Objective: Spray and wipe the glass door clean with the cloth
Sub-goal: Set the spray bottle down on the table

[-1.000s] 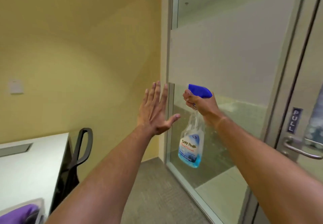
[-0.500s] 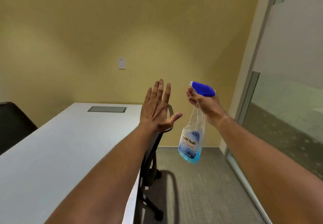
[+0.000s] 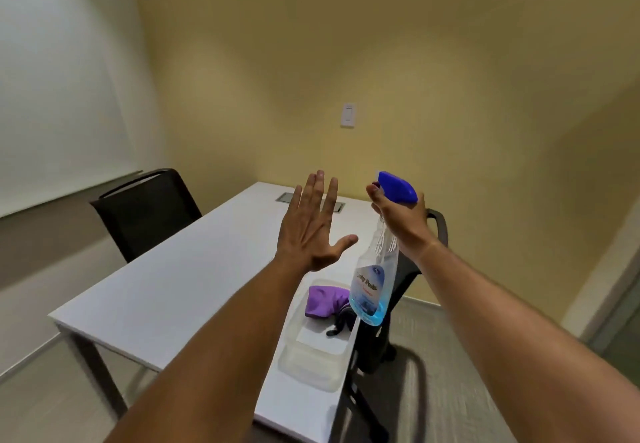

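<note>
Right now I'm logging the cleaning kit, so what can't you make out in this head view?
- Spray bottle: label text blurred; right hand covers the trigger.
- Purple cloth: partly behind the bottle.
- Dark item in the clear tub: unidentifiable.
- Glass door: mostly outside the frame.

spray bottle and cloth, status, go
Left hand open, empty. Right hand grips spray bottle. Purple cloth lies in clear tray on table. Nothing blocking it.

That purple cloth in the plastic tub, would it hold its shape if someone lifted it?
Probably not. The purple cloth lies crumpled and folded in the clear tub, so it likely droops when lifted. It looks thin, so probably light and unlikely to slip.
</note>
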